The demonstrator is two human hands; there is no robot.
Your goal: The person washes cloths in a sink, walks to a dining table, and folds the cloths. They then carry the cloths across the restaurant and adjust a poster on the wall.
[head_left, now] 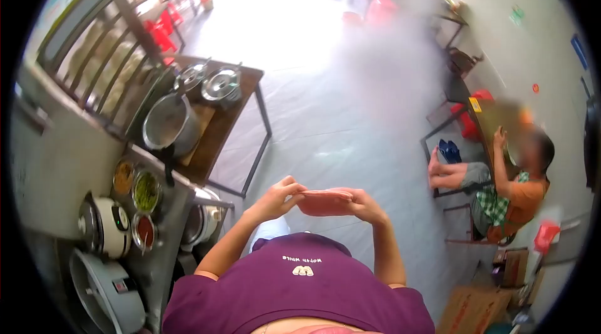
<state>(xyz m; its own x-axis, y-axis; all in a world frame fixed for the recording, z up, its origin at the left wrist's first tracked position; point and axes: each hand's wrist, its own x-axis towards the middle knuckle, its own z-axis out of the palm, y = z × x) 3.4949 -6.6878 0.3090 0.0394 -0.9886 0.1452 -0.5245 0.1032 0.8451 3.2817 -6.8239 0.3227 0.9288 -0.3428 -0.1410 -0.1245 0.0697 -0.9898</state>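
My left hand and my right hand hold a flat pink item with a layered top edge between them, in front of my purple shirt. Fingers of the left pinch its left corner. At the other end, the right hand grips its side. The layers could be a wallet or a folded stack; I cannot tell which. Below it shows the grey floor.
Left of me a counter carries a rice cooker, bowls of chopped greens and red sauce. A large pot stands on a wooden table. To the right, a person in orange sits at a table; cardboard boxes lie nearby.
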